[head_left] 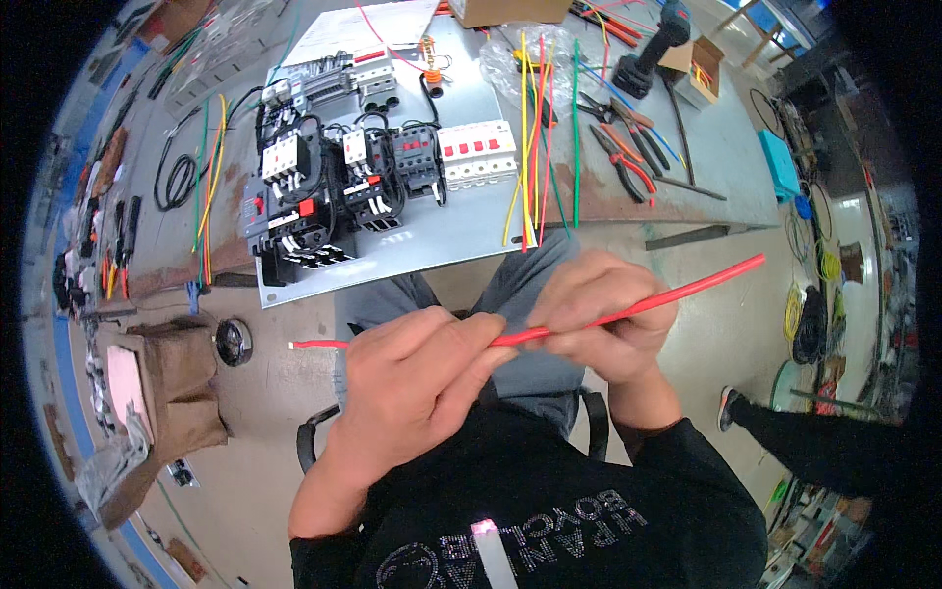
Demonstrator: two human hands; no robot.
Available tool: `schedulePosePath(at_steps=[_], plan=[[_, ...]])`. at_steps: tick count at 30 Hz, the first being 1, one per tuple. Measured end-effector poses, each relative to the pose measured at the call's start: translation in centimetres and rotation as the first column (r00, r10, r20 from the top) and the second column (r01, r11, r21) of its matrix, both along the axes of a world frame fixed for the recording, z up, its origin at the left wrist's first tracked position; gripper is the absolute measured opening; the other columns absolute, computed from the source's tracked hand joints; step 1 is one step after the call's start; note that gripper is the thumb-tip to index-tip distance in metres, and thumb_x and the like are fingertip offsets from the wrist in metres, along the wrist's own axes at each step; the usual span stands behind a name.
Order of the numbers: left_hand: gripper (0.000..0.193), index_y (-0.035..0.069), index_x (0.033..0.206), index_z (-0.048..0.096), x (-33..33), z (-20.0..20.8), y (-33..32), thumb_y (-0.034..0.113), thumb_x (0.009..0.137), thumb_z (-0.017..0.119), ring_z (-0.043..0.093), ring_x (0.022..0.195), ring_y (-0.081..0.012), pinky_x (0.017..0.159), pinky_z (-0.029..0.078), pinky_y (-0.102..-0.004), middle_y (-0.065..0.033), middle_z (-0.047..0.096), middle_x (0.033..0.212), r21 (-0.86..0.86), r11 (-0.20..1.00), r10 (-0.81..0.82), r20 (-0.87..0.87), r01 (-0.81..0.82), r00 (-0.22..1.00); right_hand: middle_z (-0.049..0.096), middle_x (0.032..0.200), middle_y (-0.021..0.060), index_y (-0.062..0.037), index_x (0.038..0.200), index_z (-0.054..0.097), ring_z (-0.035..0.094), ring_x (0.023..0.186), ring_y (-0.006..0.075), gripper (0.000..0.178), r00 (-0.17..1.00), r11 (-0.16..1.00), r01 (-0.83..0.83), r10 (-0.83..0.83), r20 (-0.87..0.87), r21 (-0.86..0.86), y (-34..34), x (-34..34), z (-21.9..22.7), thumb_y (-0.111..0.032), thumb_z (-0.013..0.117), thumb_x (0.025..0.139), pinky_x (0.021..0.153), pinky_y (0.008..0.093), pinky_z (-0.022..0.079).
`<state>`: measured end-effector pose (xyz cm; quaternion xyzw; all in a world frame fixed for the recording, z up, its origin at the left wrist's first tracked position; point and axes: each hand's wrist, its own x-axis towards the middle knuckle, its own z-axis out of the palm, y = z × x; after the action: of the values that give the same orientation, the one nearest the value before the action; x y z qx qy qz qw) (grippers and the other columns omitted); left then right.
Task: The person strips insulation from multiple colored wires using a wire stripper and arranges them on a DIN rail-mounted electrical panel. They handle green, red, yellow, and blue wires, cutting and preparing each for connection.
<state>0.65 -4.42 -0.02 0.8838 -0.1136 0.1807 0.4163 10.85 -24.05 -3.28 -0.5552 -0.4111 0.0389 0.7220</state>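
Across my lap I hold a red piece of heat-shrink-like tubing or thick wire point(702, 287); a thinner red end with a pale tip pokes out past my left hand. My left hand point(417, 378) is closed round its middle, thumb and fingers pinching it. Close beside it, my right hand point(608, 312) pinches the same red length, whose thicker end rises to the right. Beyond my hands, a metal mounting plate point(432, 245) on the bench carries black contactors point(294, 196) and a row of white circuit breakers with red switches point(478, 152).
Yellow, red and green wires point(530, 147) lie over the plate's right edge. Farther right are pliers point(628, 167), a cordless drill point(653, 49) and a small cardboard box point(695, 79). A brown-covered seat point(177, 383) stands at left; another person's leg point(805, 437) shows at right.
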Motion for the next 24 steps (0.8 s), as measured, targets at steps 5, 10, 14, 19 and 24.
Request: schedulePosePath(at_steps=[5,10,14,19,24], plan=[[0.024,0.003,0.100,0.073,-0.3,1.1,-0.5,0.012,0.079,0.082,0.058,0.057,-0.0233,0.051,0.044,-0.0345,-0.0071,0.056,0.071,0.081,0.995,0.061,-0.028,-0.059,0.998,0.072,0.087,0.0124,0.0040,0.094,0.072,0.069,0.074,0.0216,0.022,0.966,0.986,-0.131,0.151,-0.211,0.102,-0.4,1.3,-0.3,-0.017,0.076,0.091,0.066,0.0320,0.054],[0.026,0.004,0.099,0.073,-0.6,0.7,-0.6,0.013,0.078,0.084,0.055,0.056,-0.0233,0.051,0.043,-0.0354,-0.0066,0.054,0.070,0.126,0.986,0.107,0.028,-0.110,0.994,0.068,0.091,0.0158,0.0078,0.102,0.071,0.067,0.070,0.0176,0.027,0.932,0.969,-0.201,0.235,-0.278,0.146,0.0,0.7,-1.2,-0.019,0.070,0.097,0.062,0.0288,0.053],[0.024,0.005,0.097,0.073,-1.2,-0.6,-0.4,0.014,0.078,0.084,0.053,0.054,-0.0234,0.050,0.041,-0.0354,-0.0060,0.052,0.067,0.125,0.983,0.127,0.055,-0.133,0.990,0.067,0.093,0.0161,0.0083,0.104,0.072,0.066,0.069,0.0164,0.024,0.914,0.972,-0.149,0.206,-0.350,0.184,0.6,-1.2,-2.5,-0.014,0.069,0.097,0.060,0.0278,0.053],[0.017,0.003,0.096,0.073,-1.8,-2.2,0.1,0.013,0.084,0.081,0.053,0.054,-0.0223,0.050,0.041,-0.0333,-0.0075,0.055,0.066,0.031,0.985,0.168,-0.053,-0.167,0.984,0.067,0.091,0.0144,0.0081,0.098,0.073,0.065,0.068,0.0156,0.018,0.990,0.997,0.079,-0.078,-0.120,0.002,1.2,-2.6,-2.8,-0.009,0.067,0.097,0.059,0.0265,0.052],[0.012,0.001,0.098,0.072,-1.7,-3.5,1.9,0.010,0.090,0.075,0.057,0.060,-0.0208,0.056,0.045,-0.0330,-0.0096,0.063,0.074,-0.127,0.988,0.069,-0.159,-0.090,0.985,0.062,0.085,0.0149,0.0043,0.090,0.067,0.061,0.059,0.0164,0.035,0.932,0.968,0.251,-0.248,-0.264,-0.022,1.6,-2.9,-3.6,-0.029,0.064,0.102,0.052,0.0276,0.048]])
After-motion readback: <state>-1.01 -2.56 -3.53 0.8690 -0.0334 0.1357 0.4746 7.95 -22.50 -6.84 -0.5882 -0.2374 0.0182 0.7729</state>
